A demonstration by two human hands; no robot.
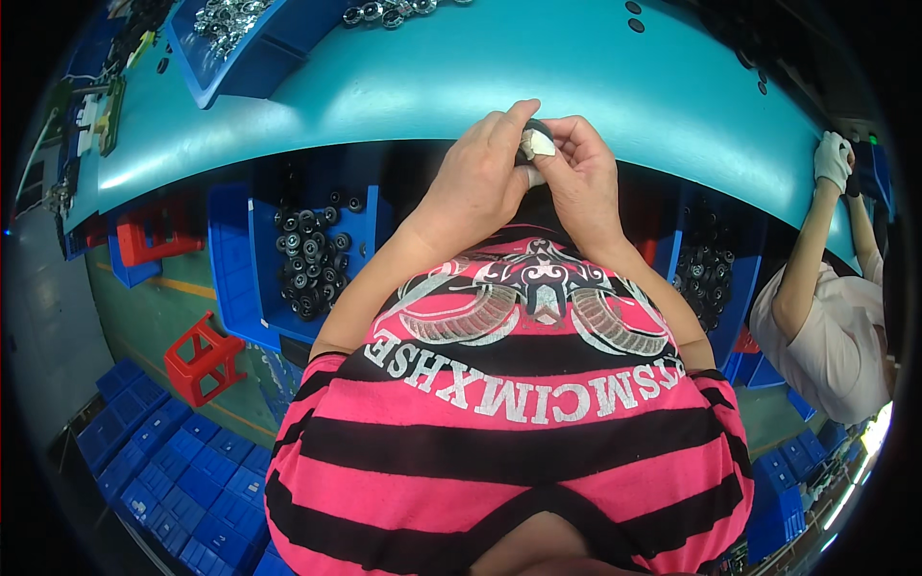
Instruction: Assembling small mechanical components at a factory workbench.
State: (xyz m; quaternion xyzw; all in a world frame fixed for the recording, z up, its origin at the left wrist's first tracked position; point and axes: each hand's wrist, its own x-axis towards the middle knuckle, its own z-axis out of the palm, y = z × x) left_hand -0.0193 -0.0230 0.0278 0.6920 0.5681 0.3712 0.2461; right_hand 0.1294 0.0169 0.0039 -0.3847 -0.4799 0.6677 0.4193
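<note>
My left hand [477, 182] and my right hand [584, 182] meet at the near edge of the teal table, their fingers closed around a small black round part [534, 128]. Most of that part is hidden by the fingers. Against it sits a white piece [542, 144], close to my right thumb; whether it is a cloth or a finger wrap, I cannot make out. Below to the left, a blue bin [271, 305] holds many black round parts [309, 252]. Similar black parts [706, 274] lie in another blue bin on the right.
On the teal table [403, 101], a blue bin [206, 96] of shiny parts stands at the far left, with loose shiny pieces [389, 12] beside it. A co-worker's gloved hand [832, 161] is at the right. Red stools [204, 360] and stacked blue bins [182, 480] stand on the floor.
</note>
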